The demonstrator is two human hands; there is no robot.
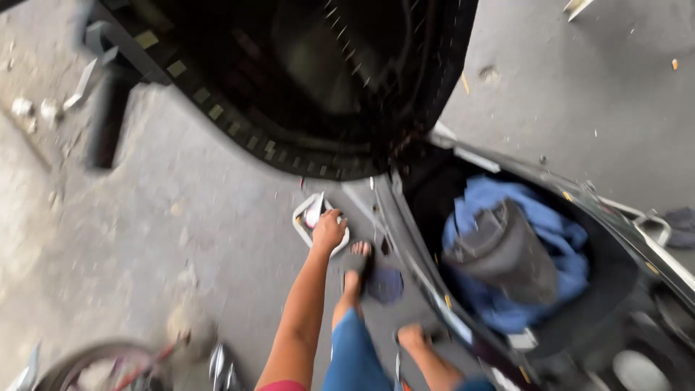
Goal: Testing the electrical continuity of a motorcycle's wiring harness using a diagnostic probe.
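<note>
My left hand (329, 230) reaches down to a small white tray (305, 214) lying on the concrete floor, and its fingers curl over the tray's near rim. Something small and pinkish lies in the tray; the blur hides what it is. My right hand is out of sight. My sandalled feet (356, 261) stand just right of the tray, beside a scooter. The scooter's seat (311, 80) is tipped up, showing its black underside. The open storage well (615, 311) under it holds a blue cloth (561, 239) with a dark grey bundle (507, 253) on top.
A dark round patch (384, 284) sits on the floor between my feet and the scooter body. A wheel with red parts (87, 366) shows at the bottom left. A black post (108, 123) and small rubble (32, 108) lie at the upper left.
</note>
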